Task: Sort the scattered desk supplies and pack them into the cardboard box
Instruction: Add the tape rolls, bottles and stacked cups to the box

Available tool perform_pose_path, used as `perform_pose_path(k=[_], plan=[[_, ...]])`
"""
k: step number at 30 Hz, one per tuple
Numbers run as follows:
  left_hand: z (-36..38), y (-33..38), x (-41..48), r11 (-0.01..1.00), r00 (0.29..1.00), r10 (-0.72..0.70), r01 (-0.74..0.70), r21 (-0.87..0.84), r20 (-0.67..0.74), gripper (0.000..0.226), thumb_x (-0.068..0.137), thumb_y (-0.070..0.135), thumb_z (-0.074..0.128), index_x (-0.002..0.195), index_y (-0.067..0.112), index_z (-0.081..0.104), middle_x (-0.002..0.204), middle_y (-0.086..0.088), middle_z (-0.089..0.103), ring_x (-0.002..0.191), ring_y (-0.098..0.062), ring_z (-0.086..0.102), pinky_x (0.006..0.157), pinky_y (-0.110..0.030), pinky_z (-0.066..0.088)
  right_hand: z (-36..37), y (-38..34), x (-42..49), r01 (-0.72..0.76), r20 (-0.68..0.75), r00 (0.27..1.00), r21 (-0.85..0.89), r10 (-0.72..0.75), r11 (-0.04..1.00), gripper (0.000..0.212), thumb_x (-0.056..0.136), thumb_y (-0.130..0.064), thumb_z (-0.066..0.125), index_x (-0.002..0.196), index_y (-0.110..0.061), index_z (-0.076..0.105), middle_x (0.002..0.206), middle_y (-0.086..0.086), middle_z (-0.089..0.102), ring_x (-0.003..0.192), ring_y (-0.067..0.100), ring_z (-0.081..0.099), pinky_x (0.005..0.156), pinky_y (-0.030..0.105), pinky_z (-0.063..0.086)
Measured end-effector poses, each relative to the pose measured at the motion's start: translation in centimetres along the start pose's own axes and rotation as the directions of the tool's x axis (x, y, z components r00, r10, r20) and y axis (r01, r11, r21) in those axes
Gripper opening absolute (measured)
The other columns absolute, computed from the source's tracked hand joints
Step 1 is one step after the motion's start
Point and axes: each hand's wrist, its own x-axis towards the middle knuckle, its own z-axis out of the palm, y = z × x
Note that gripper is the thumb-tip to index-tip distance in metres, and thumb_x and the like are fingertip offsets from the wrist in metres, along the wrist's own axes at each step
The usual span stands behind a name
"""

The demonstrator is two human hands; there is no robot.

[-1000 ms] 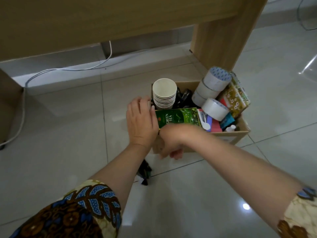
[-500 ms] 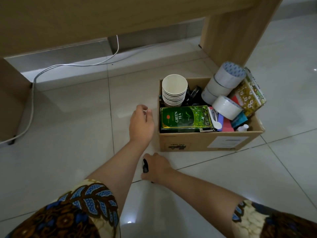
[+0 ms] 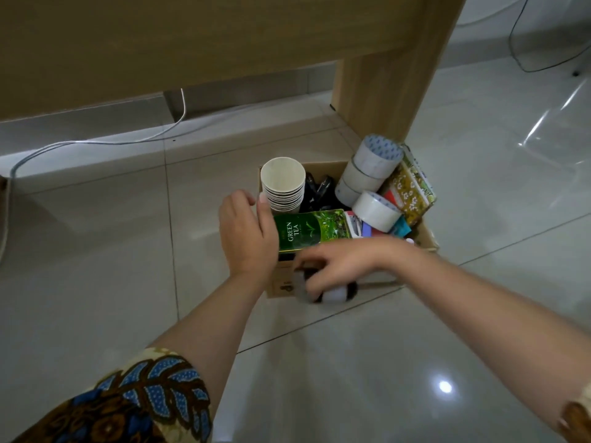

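Hands (image 3: 247, 233) at cardboard box (image 3: 281, 284), blurred item (image 3: 334, 295)

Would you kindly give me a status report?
Left hand grips cardboard box wall. Right hand holds blurred black-and-white item before it. Green tea carton, cups crowd top.

A glossy pale tiled floor (image 3: 96, 282) is seen. A cardboard box (image 3: 277, 272) is set on it, just beside a wooden desk leg (image 3: 390, 91). A white cable (image 3: 105, 143) is laid along the floor's far edge.

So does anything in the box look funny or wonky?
Yes. The tape rolls are piled crooked above the box rim at the far right, and the flowery packet beside them leans out over the edge. That corner looks overfull.
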Motion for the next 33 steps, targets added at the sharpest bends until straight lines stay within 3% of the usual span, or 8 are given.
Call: perform_pose_path(k=[5, 12, 16, 22, 25, 29, 31, 33], plan=[[1.3, 2.1, -1.2, 0.972, 0.952, 0.233, -0.228, -0.05, 0.197, 0.028, 0.098, 0.031, 0.038, 0.08, 0.011, 0.047, 0.076, -0.004, 0.05, 0.071, -0.022, 0.046, 0.061, -0.034, 0.035, -7.2, 4.8, -4.0, -0.112, -0.15, 0.98, 0.132, 0.131, 0.985, 0.035, 0.082, -0.035, 0.064, 0.116, -0.038, 0.056, 0.114, -0.007, 0.058, 0.105, 0.014, 0.057, 0.095, 0.041, 0.049], [3.2, 1.9, -1.5, 0.971, 0.906, 0.236, -0.212, -0.107, 0.351, 0.028, 0.1, 0.033, 0.035, 0.083, 0.017, 0.051, 0.073, 0.005, 0.052, 0.069, -0.014, 0.049, 0.06, -0.034, 0.04, -7.8, 8.4, -3.2, -0.088, -0.283, 0.937, 0.38, 0.207, 0.921, 0.032, 0.074, -0.025, 0.075, 0.104, -0.03, 0.064, 0.108, 0.0, 0.068, 0.105, 0.02, 0.064, 0.097, 0.038, 0.05], [3.4, 1.7, -1.6, 0.98, 0.919, 0.186, -0.152, -0.125, 0.347, 0.029, 0.1, 0.033, 0.033, 0.097, 0.016, 0.056, 0.085, 0.004, 0.057, 0.078, -0.013, 0.051, 0.065, -0.031, 0.04, -7.6, 7.0, -2.0, -0.02, -0.394, 0.903, 0.362, 0.173, 0.932, 0.028, 0.087, -0.029, 0.064, 0.115, -0.031, 0.062, 0.108, -0.011, 0.06, 0.107, 0.011, 0.055, 0.088, 0.024, 0.042], [3.4, 1.5, -1.4, 0.985, 0.926, 0.17, -0.144, -0.1, 0.337, 0.033, 0.1, 0.034, 0.032, 0.1, 0.014, 0.058, 0.089, 0.002, 0.06, 0.082, -0.016, 0.054, 0.066, -0.033, 0.042, -7.9, 5.5, 1.5, -0.067, -0.549, 0.784, 0.385, 0.288, 0.92, 0.033, 0.09, -0.041, 0.053, 0.101, -0.015, 0.07, 0.106, 0.007, 0.066, 0.101, 0.022, 0.059, 0.082, 0.032, 0.046], [3.3, 1.8, -1.2, 0.99, 0.945, 0.134, -0.114, -0.084, 0.299, 0.028, 0.101, 0.03, 0.036, 0.093, 0.012, 0.055, 0.084, 0.003, 0.054, 0.077, -0.019, 0.053, 0.061, -0.031, 0.036, -8.5, 5.2, 3.0, -0.112, -0.602, 0.741, 0.325, 0.297, 0.939, 0.039, 0.09, -0.042, 0.053, 0.108, -0.012, 0.069, 0.104, 0.008, 0.068, 0.097, 0.024, 0.062, 0.084, 0.036, 0.05], [2.8, 2.0, -0.3, 0.995, 0.984, 0.092, -0.085, -0.052, 0.155, 0.031, 0.097, 0.039, 0.037, 0.086, 0.012, 0.046, 0.083, -0.003, 0.051, 0.069, -0.021, 0.05, 0.055, -0.032, 0.038, -9.4, 4.4, 5.1, -0.228, -0.653, 0.67, 0.273, 0.354, 0.935, 0.037, 0.093, -0.043, 0.049, 0.082, -0.009, 0.059, 0.076, 0.006, 0.059, 0.08, 0.025, 0.059, 0.057, 0.028, 0.042], [2.7, 1.7, 0.4, 0.996, 0.991, 0.07, -0.063, -0.058, 0.114, 0.03, 0.095, 0.042, 0.038, 0.086, 0.013, 0.042, 0.083, -0.002, 0.048, 0.068, -0.02, 0.048, 0.055, -0.032, 0.038, -9.7, 4.3, 6.0, -0.273, -0.632, 0.633, 0.357, 0.446, 0.893, 0.036, 0.095, -0.041, 0.046, 0.079, -0.01, 0.051, 0.082, 0.008, 0.055, 0.082, 0.026, 0.056, 0.058, 0.028, 0.04], [2.8, 1.3, 1.1, 0.996, 0.997, 0.016, -0.009, -0.086, 0.079, 0.034, 0.093, 0.045, 0.038, 0.089, 0.012, 0.042, 0.086, -0.004, 0.048, 0.072, -0.022, 0.049, 0.06, -0.035, 0.041, -9.8, 4.5, 6.7, -0.295, -0.582, 0.652, 0.396, 0.486, 0.87, 0.034, 0.096, -0.04, 0.046, 0.095, -0.007, 0.055, 0.097, 0.012, 0.057, 0.087, 0.027, 0.056, 0.066, 0.03, 0.044]])
